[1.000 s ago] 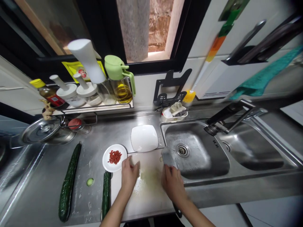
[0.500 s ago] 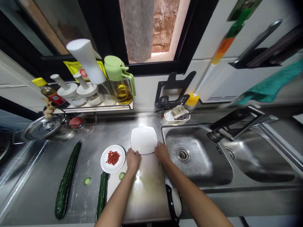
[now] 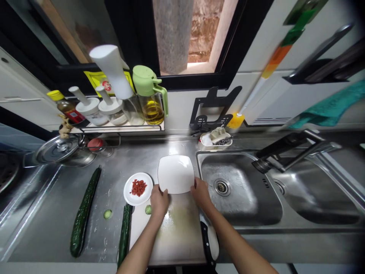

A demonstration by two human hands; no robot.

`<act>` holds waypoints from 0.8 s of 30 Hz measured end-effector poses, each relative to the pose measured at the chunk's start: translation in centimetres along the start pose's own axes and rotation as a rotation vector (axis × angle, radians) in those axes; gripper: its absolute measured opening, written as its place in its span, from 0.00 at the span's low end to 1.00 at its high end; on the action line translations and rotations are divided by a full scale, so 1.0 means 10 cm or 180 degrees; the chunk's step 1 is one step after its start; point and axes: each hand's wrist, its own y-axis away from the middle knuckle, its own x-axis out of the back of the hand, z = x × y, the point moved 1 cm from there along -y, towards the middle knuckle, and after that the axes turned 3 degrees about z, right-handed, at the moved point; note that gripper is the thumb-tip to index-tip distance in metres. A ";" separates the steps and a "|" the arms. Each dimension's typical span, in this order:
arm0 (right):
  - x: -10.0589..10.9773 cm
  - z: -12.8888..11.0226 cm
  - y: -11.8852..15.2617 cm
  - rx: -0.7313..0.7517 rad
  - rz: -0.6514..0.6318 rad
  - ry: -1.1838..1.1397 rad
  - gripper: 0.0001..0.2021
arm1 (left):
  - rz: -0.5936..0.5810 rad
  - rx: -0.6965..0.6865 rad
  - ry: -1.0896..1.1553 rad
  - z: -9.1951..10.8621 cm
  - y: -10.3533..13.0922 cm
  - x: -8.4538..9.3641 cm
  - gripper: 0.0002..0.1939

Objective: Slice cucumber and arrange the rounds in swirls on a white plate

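Observation:
A white squarish plate (image 3: 176,173) is held by its two near corners over the far end of the cutting board (image 3: 182,236). My left hand (image 3: 159,199) pinches the left corner, thumb on top. At the right corner, my right hand (image 3: 199,191) grips the edge. Left of the plate lies a round white dish (image 3: 129,198) with a pile of small red pieces (image 3: 138,187). A cucumber end (image 3: 148,209) rests on the board beside my left wrist. One dark green cucumber (image 3: 124,236) lies along the board's left edge, partly behind my left forearm.
Another long cucumber (image 3: 85,213) and a cut end (image 3: 107,214) lie on the steel counter to the left. A black-handled knife (image 3: 207,243) sits right of the board, close to the sink (image 3: 242,190). A rack with an oil jug (image 3: 151,99) stands behind.
Both hands have drawn the plate slightly nearer, and it looks larger now. The whole view has shifted a little, with the counter things appearing further right.

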 end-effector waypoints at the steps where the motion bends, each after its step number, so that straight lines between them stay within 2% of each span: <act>1: 0.02 0.01 0.11 0.0012 0.0003 0.0001 0.15 | -0.0041 -0.0043 0.0040 -0.04 0.09 0.03 0.10; 7: 0.01 0.11 0.75 0.0027 -0.0161 0.0186 0.13 | -0.0393 -0.0184 0.0251 -0.36 0.64 0.17 0.11; 11: -0.10 0.18 1.02 -0.0063 -0.0285 0.0433 0.16 | -0.0511 -0.0067 0.0280 -0.51 0.88 0.21 0.07; 17: -0.20 0.20 1.20 -0.0121 -0.0378 0.0724 0.17 | -0.0609 -0.0017 0.0358 -0.63 1.02 0.23 0.08; 24: -0.21 0.16 1.23 -0.0024 -0.0385 0.1020 0.14 | -0.0669 0.0024 0.0201 -0.69 1.02 0.21 0.08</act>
